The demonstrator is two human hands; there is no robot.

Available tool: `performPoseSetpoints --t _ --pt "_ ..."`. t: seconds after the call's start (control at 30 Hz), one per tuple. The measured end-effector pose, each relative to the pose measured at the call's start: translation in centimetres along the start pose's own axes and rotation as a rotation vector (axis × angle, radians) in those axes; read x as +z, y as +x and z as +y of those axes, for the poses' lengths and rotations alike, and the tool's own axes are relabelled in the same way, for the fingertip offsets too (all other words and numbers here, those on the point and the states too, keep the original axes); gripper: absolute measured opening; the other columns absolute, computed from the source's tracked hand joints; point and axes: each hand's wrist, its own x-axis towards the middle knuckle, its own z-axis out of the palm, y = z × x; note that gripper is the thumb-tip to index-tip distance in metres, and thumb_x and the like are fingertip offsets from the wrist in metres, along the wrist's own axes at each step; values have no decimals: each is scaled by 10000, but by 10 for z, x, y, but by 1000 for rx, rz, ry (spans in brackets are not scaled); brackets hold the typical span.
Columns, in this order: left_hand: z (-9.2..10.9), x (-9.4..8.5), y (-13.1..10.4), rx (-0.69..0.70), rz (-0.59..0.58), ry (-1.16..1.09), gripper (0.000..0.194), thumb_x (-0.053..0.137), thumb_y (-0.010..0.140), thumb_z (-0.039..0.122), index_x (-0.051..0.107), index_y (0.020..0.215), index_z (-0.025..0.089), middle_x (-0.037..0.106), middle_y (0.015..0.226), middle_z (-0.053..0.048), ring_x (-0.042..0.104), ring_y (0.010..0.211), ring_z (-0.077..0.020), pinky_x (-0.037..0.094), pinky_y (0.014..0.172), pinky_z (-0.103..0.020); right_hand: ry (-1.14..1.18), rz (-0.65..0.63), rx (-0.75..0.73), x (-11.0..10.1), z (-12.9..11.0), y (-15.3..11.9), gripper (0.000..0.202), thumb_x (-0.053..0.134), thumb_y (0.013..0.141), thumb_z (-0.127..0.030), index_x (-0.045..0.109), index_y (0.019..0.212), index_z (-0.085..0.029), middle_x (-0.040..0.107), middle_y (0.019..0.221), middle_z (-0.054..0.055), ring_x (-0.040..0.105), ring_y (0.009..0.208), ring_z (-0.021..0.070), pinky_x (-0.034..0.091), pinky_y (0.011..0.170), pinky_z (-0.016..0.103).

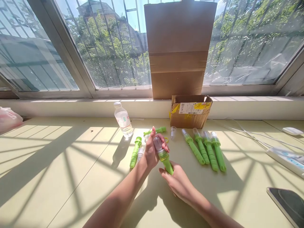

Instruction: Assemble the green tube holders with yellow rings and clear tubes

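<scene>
Between my two hands is a green tube with a clear cap, tilted over the table. My left hand (152, 150) is wrapped round the clear cap (157, 143). Lower down, my right hand (177, 179) grips the green handle (168, 166). Just left of them lie a loose green tube (135, 152) and a clear cap (140, 153). Another green piece (161, 129) lies behind my left hand, partly hidden by it. A clear cap (173, 133) stands near the box. To the right, several capped green tubes (201, 148) lie side by side.
A water bottle (123, 120) stands at the back left of the table (59, 164). An open cardboard box (190, 118) sits by the window, below a tall cardboard sheet (178, 47). On the right are a power strip (287, 161), cables and a phone (288, 204).
</scene>
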Motion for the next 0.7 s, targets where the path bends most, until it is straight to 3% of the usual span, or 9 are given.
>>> performPoseSetpoints --t 0.1,0.2,0.3,0.4,0.47,0.57,0.7 --pt "-9 -3 5 99 99 129 545 432 851 733 625 841 223 626 646 -72 605 584 -208 481 525 -344 40 93 -61 -1 2 2 92 527 828 -297 498 843 -211 403 602 -81 327 466 81 298 442 224" --pt "-29 -11 9 172 186 358 541 413 869 710 587 956 205 668 749 -67 647 667 -219 486 558 -331 20 256 -88 -11 1 9 165 544 792 -296 547 932 -208 477 622 -60 418 496 121 366 468 251" --pt "-49 -22 10 234 205 556 315 639 833 506 598 918 206 638 683 -7 602 614 -168 435 561 -278 14 431 -66 -23 0 19 179 562 789 -341 564 923 -222 535 597 -34 506 505 170 407 472 284" --pt "-62 -29 7 346 97 1070 135 558 892 312 619 841 203 660 698 -11 603 660 -160 424 642 -280 112 463 38 -31 1 25 211 575 807 -408 576 921 -230 544 538 -23 532 456 200 420 429 309" --pt "-66 -31 5 364 22 1317 171 508 904 226 622 780 196 693 749 -31 611 693 -167 407 665 -289 167 468 56 -33 2 27 254 585 810 -423 595 968 -223 553 548 -15 529 440 203 416 407 314" --pt "-67 -31 3 343 3 1541 221 503 911 213 610 719 191 689 724 -40 586 652 -170 353 623 -288 209 511 31 -34 6 31 363 608 784 -363 596 1114 -210 522 563 -34 509 446 189 414 401 304" --pt "-65 -29 2 317 35 1645 272 512 927 276 587 677 197 641 649 -37 540 594 -171 293 582 -288 215 525 24 -36 10 34 509 616 769 -348 552 1245 -181 554 654 -13 510 471 177 417 390 297"
